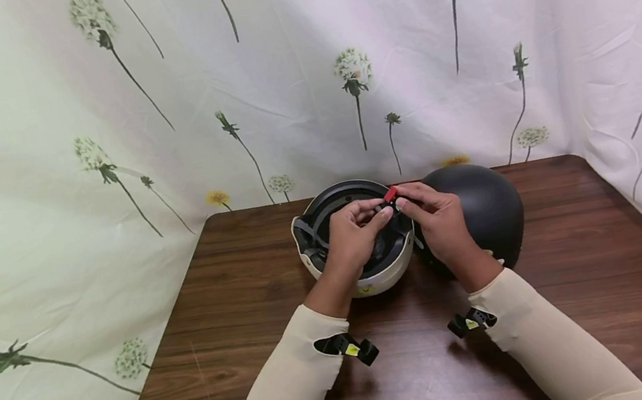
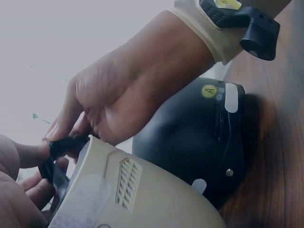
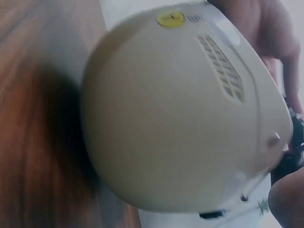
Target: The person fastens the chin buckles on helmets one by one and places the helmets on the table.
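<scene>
A cream helmet point(image 1: 388, 279) lies upside down on the table, its dark padded inside facing up. Above its right rim, both hands meet at a chin strap buckle point(image 1: 391, 194) with a red part. My left hand point(image 1: 353, 237) pinches the black strap side between thumb and fingers. From the right, my right hand point(image 1: 442, 222) pinches the buckle beside the red part. The left wrist view shows black strap point(image 2: 69, 144) between the two hands, near the helmet's edge. How the buckle pieces sit together is hidden by the fingers.
A matte black helmet point(image 1: 484, 208) stands dome up on the right, close against the cream one. Both are at the back of the brown wooden table point(image 1: 240, 327). A white curtain point(image 1: 288, 78) with dandelion prints hangs behind. Each forearm wears a small wrist camera point(image 1: 367, 352).
</scene>
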`<control>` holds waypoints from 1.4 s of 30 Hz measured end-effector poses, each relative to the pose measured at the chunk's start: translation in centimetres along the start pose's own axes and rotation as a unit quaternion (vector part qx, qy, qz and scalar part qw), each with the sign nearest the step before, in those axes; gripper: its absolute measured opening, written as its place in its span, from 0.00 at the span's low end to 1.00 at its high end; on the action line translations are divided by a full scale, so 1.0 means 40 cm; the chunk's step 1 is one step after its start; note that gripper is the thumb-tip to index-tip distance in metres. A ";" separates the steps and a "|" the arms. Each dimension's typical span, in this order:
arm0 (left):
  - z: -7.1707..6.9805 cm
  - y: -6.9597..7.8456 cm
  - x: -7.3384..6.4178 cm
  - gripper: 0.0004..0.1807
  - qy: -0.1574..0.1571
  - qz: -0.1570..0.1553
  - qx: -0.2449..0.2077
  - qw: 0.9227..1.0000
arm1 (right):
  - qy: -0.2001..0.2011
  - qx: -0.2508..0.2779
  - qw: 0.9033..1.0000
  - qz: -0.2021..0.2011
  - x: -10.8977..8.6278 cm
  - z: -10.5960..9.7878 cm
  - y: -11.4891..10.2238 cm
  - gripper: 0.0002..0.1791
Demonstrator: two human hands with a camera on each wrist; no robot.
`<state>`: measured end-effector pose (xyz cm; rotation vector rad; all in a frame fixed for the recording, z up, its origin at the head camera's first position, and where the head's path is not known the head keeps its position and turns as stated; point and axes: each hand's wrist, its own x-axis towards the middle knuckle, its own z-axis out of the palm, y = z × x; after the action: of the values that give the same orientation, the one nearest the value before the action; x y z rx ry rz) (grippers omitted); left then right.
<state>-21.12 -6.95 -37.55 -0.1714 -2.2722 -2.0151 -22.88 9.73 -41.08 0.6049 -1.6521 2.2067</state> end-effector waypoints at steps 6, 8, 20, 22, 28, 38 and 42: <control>0.004 0.003 0.002 0.15 0.007 -0.015 0.003 1.000 | -0.009 0.006 1.000 0.005 -0.005 0.014 0.003 0.20; 0.003 0.004 0.002 0.15 0.005 -0.020 0.009 1.000 | -0.008 0.005 1.000 0.004 -0.006 0.014 0.002 0.20; -0.007 0.006 0.006 0.15 -0.033 -0.006 0.022 0.999 | -0.013 -0.023 1.000 0.014 -0.001 -0.002 -0.002 0.21; -0.009 0.008 0.005 0.16 -0.037 -0.003 0.030 0.999 | -0.022 -0.053 0.998 0.006 0.000 -0.004 -0.003 0.21; -0.017 0.014 0.007 0.16 -0.044 0.004 0.041 0.998 | -0.041 -0.121 0.992 -0.024 0.005 -0.008 0.002 0.21; -0.050 0.025 0.019 0.14 -0.023 -0.013 0.054 0.998 | -0.060 -0.127 0.990 -0.019 0.008 -0.020 0.000 0.25; -0.064 0.027 0.020 0.15 -0.030 -0.016 0.071 0.997 | -0.068 -0.129 0.989 -0.014 0.008 -0.021 -0.002 0.26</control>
<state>-21.77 -9.33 -36.06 -0.1876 -2.4602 -1.8772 -23.24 10.54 -41.07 0.7134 -1.9446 1.9260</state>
